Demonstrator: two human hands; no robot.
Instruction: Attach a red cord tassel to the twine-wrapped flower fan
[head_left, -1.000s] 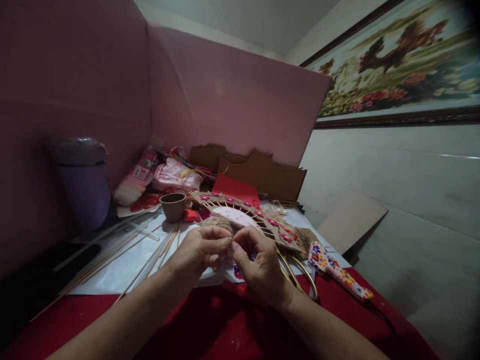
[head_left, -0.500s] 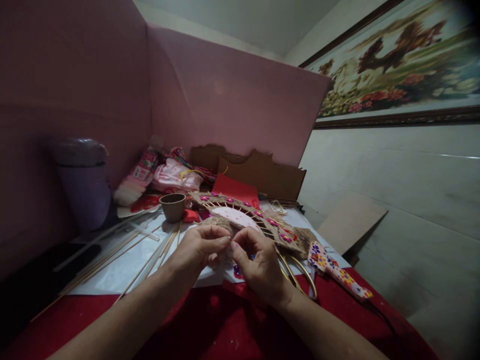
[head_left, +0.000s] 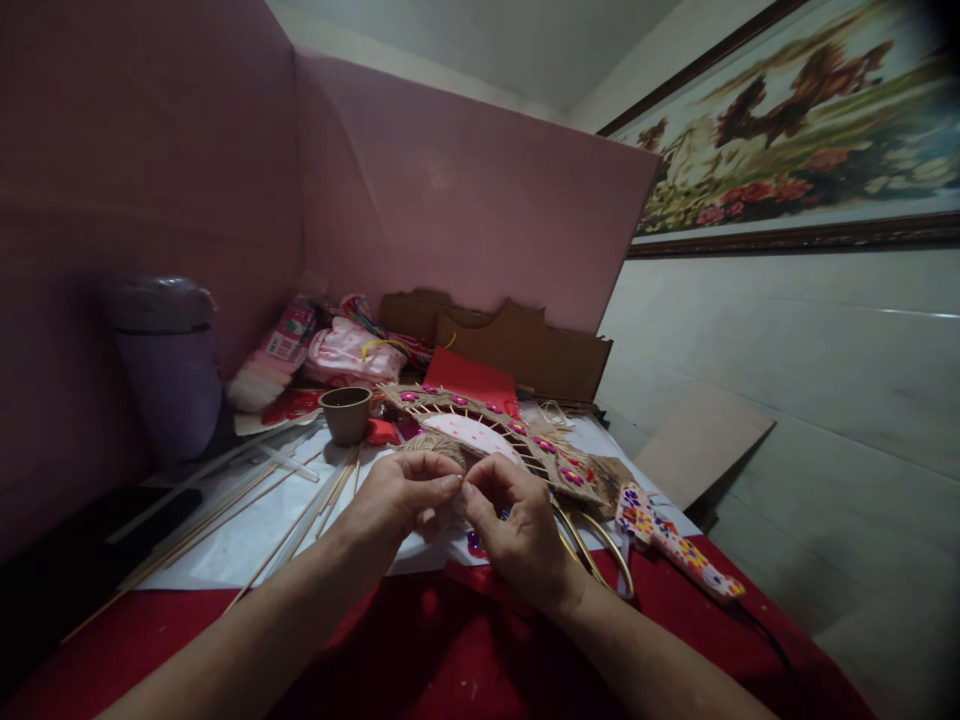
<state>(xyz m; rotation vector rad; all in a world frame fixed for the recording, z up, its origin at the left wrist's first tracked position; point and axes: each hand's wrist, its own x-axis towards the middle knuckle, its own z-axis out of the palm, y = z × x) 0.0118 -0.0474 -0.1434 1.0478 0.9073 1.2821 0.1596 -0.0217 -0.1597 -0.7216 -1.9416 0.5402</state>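
My left hand (head_left: 401, 497) and my right hand (head_left: 516, 535) meet fingertip to fingertip above the table, both pinched on something too small to make out. Just behind them lies a curved craft piece (head_left: 517, 435) of sticks and burlap with pink flower beads. A ball of jute twine (head_left: 429, 445) sits behind my left fingers. Gold-handled scissors (head_left: 592, 550) lie under my right wrist. A strip with flower stickers (head_left: 675, 545) lies to the right.
A brown cup (head_left: 346, 412), several bamboo sticks (head_left: 247, 500) on white paper (head_left: 247, 535), a purple container (head_left: 169, 365), pink bags (head_left: 349, 350), cardboard pieces (head_left: 525, 350) and a red cloth (head_left: 420, 650) on the table. A pink board (head_left: 465, 190) stands behind.
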